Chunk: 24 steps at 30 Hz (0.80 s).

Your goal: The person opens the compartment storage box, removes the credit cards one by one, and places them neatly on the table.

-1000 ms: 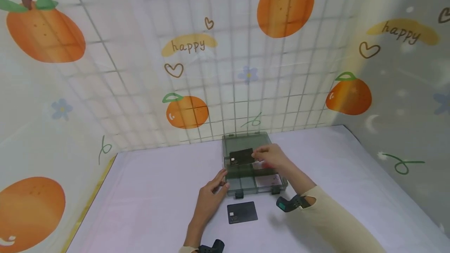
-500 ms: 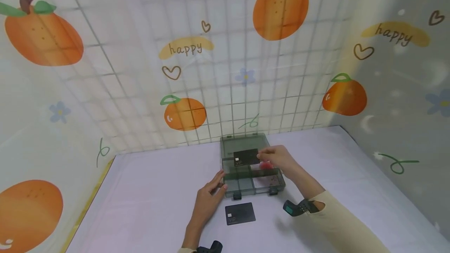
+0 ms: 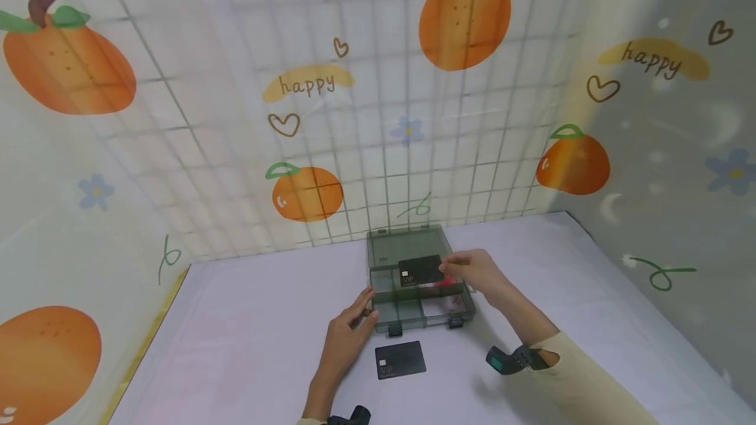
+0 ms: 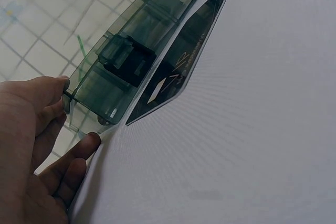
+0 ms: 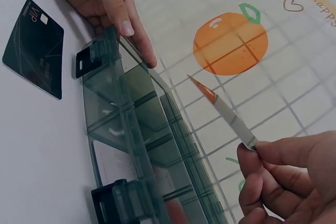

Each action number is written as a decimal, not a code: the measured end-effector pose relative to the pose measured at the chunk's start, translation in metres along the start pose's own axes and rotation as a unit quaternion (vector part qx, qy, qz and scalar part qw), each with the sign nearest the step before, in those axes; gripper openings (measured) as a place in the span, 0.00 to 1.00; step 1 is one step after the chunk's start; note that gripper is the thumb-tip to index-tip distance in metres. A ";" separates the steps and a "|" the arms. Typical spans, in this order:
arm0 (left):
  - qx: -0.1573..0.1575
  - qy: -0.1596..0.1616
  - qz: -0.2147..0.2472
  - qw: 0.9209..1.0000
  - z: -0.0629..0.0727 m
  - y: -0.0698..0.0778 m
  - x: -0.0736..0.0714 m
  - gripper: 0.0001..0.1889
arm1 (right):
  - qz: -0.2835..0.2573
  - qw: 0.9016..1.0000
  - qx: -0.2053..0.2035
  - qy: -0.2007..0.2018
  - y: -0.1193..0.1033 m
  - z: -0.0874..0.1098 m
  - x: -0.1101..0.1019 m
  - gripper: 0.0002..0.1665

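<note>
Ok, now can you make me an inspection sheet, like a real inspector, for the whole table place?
Surface: pale tabletop, looks flat.
Job's things: see-through green box, lid open, with a reddish item in a rear compartment, too unclear to name; one black VIP card held up clear of the box; a second black card lying in front of the box.
Clutter: nothing seen.
Left grip: fingers touch the box's left end.
Right grip: pinches the raised card by its right edge.
Cables: nothing seen.
Surroundings: hanging backdrop printed with oranges, hearts and "happy"; black wristbands on both wrists.
</note>
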<state>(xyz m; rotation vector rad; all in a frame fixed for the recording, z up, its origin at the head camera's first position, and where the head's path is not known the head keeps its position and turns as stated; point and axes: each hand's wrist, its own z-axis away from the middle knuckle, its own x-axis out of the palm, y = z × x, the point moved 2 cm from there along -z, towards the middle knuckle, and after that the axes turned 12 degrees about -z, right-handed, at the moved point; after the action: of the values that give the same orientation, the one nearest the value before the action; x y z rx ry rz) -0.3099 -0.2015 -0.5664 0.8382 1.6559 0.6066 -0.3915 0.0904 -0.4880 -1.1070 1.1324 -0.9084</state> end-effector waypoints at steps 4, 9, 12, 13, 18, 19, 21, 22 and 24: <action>0.001 0.000 -0.001 1.000 0.000 -0.001 0.001 0.25 | 0.000 1.000 0.010 0.004 0.003 0.004 -0.003 0.22; 0.007 0.000 0.000 1.000 0.000 -0.002 0.001 0.26 | -0.005 1.000 0.012 0.007 0.004 0.011 -0.006 0.22; 0.010 0.000 0.000 1.000 0.000 -0.001 0.000 0.26 | -0.010 1.000 0.016 0.009 0.003 0.015 -0.008 0.22; 0.008 -0.001 0.002 1.000 0.001 -0.001 0.000 0.26 | -0.012 1.000 0.018 0.009 0.003 0.017 -0.009 0.22; 0.002 -0.002 -0.001 1.000 0.001 -0.001 0.000 0.26 | -0.009 0.999 0.029 0.016 0.005 0.023 -0.010 0.23; 0.002 -0.001 -0.002 1.000 0.001 -0.001 0.001 0.26 | -0.008 0.999 0.030 0.018 0.005 0.024 -0.011 0.23; 0.002 0.000 -0.004 1.000 0.000 -0.002 0.001 0.26 | -0.009 0.999 0.030 0.017 0.007 0.026 -0.012 0.22; 0.002 0.001 -0.004 1.000 0.000 -0.002 0.002 0.26 | -0.011 0.999 0.028 0.018 0.007 0.027 -0.012 0.22; 0.002 0.001 -0.005 1.000 0.000 -0.002 0.002 0.26 | -0.017 0.999 0.026 0.018 0.008 0.030 -0.013 0.22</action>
<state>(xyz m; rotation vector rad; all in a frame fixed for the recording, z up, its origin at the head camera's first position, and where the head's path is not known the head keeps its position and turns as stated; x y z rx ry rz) -0.3103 -0.2011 -0.5686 0.8316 1.6623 0.5982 -0.3651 0.1108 -0.4910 -1.0750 1.1155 -0.9828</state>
